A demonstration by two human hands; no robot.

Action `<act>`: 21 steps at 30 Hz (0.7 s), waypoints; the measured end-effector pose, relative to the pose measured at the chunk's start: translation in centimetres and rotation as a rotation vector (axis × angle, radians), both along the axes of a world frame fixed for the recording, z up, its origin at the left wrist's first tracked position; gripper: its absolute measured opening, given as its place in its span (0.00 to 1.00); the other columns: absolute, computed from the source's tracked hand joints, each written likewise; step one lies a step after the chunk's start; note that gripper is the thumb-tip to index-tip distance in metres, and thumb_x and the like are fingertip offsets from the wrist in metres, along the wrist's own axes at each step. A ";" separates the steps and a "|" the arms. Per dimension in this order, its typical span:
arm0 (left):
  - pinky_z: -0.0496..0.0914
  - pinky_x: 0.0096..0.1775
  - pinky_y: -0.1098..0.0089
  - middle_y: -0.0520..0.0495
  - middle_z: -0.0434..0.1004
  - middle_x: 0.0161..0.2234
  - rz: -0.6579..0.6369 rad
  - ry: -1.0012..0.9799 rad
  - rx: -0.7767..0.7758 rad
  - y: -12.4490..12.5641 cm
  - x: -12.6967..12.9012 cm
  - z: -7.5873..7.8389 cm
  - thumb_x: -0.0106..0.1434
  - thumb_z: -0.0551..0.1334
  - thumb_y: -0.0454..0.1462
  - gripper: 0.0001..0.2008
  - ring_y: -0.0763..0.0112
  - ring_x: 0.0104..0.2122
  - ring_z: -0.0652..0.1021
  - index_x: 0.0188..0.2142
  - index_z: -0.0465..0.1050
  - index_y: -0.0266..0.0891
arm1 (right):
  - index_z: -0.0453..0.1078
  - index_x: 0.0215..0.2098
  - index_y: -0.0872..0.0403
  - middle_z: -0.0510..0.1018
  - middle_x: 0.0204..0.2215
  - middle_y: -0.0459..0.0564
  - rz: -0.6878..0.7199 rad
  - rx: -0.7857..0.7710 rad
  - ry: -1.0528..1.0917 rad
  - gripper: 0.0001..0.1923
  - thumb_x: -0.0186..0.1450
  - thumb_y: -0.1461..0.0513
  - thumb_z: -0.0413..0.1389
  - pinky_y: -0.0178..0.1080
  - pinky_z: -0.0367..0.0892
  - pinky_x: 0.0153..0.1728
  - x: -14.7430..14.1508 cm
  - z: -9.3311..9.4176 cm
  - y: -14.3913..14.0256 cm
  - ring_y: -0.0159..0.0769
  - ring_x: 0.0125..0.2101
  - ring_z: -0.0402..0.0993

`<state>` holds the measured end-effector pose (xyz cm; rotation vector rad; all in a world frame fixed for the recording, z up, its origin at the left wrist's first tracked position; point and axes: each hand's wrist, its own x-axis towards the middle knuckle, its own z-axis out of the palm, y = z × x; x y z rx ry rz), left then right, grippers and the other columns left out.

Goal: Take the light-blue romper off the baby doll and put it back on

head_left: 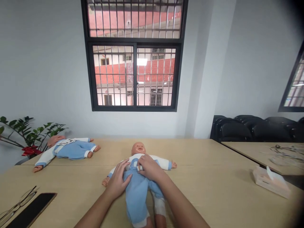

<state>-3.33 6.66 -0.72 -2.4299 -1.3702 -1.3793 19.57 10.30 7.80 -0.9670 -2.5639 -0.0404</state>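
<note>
A baby doll [138, 148] in a white top and light blue trousers [136, 196] lies on its back in front of me, head pointing away. My left hand [118, 179] rests along the doll's left-hand side in view, fingers spread over the top and the thumb on the trousers. At the waist, my right hand [149, 167] has its fingers curled and pinched on the trousers' upper edge. The fingertips are partly hidden. One trouser leg hangs low, while the other is pushed up, showing a white cuff [159, 206].
A second doll [73, 149] in similar clothes lies at the back left of the table [204, 177]. Glasses [17, 205] and a phone [33, 210] are at front left. A tissue box [272, 183] stands right. Tubing [285, 155] lies on another table; a plant [33, 133] is behind.
</note>
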 end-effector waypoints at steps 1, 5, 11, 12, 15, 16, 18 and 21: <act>0.65 0.65 0.44 0.38 0.63 0.68 0.020 0.044 0.034 0.0 0.0 0.1 0.68 0.61 0.39 0.29 0.49 0.67 0.66 0.67 0.58 0.47 | 0.73 0.43 0.52 0.77 0.43 0.51 0.031 0.031 -0.028 0.12 0.61 0.65 0.66 0.45 0.63 0.55 -0.4 0.2 -0.3 0.45 0.50 0.71; 0.61 0.66 0.44 0.37 0.55 0.72 0.046 0.222 0.130 -0.3 0.1 0.5 0.64 0.62 0.36 0.41 0.47 0.70 0.60 0.73 0.46 0.47 | 0.72 0.47 0.54 0.77 0.44 0.53 0.073 0.161 -0.115 0.15 0.62 0.64 0.66 0.45 0.65 0.52 -1.9 0.8 -1.8 0.47 0.48 0.72; 0.65 0.61 0.45 0.45 0.79 0.44 0.058 0.178 0.100 -0.7 0.0 1.4 0.69 0.60 0.39 0.30 0.56 0.48 0.78 0.68 0.57 0.45 | 0.70 0.52 0.53 0.74 0.49 0.54 0.034 0.216 -0.102 0.24 0.61 0.58 0.70 0.47 0.67 0.49 -1.9 1.7 -3.0 0.49 0.50 0.71; 0.67 0.57 0.47 0.46 0.79 0.41 0.076 0.163 0.082 -0.7 -0.1 1.6 0.70 0.59 0.40 0.23 0.57 0.45 0.78 0.64 0.64 0.46 | 0.69 0.53 0.52 0.74 0.49 0.54 0.027 0.214 -0.091 0.25 0.61 0.58 0.71 0.47 0.67 0.49 -1.7 1.9 -3.0 0.49 0.50 0.71; 0.70 0.51 0.52 0.45 0.78 0.41 0.100 0.129 0.073 -0.8 -0.6 1.8 0.71 0.58 0.40 0.10 0.56 0.45 0.77 0.47 0.76 0.47 | 0.69 0.55 0.51 0.74 0.50 0.55 0.011 0.223 -0.070 0.27 0.60 0.59 0.71 0.47 0.66 0.50 -1.3 2.3 -2.7 0.50 0.51 0.70; 0.70 0.52 0.52 0.44 0.78 0.44 0.103 0.106 0.088 -0.8 -0.8 1.8 0.70 0.58 0.40 0.09 0.56 0.47 0.77 0.46 0.76 0.46 | 0.70 0.53 0.51 0.74 0.49 0.55 0.013 0.233 -0.076 0.24 0.61 0.60 0.70 0.47 0.65 0.51 -1.2 2.4 -2.6 0.50 0.51 0.70; 0.69 0.56 0.51 0.42 0.77 0.53 0.101 0.053 0.132 -0.8 -0.9 1.7 0.70 0.59 0.40 0.12 0.53 0.54 0.75 0.51 0.73 0.47 | 0.72 0.46 0.52 0.77 0.44 0.53 0.035 0.259 -0.104 0.13 0.65 0.61 0.66 0.48 0.63 0.53 -1.4 2.6 -2.6 0.48 0.49 0.70; 0.66 0.62 0.49 0.39 0.69 0.63 0.066 0.026 0.165 -0.7 -0.8 1.2 0.69 0.60 0.42 0.27 0.52 0.62 0.71 0.66 0.60 0.47 | 0.72 0.38 0.52 0.79 0.37 0.50 0.089 0.294 -0.132 0.04 0.72 0.62 0.57 0.48 0.60 0.55 -2.1 2.7 -3.1 0.43 0.45 0.72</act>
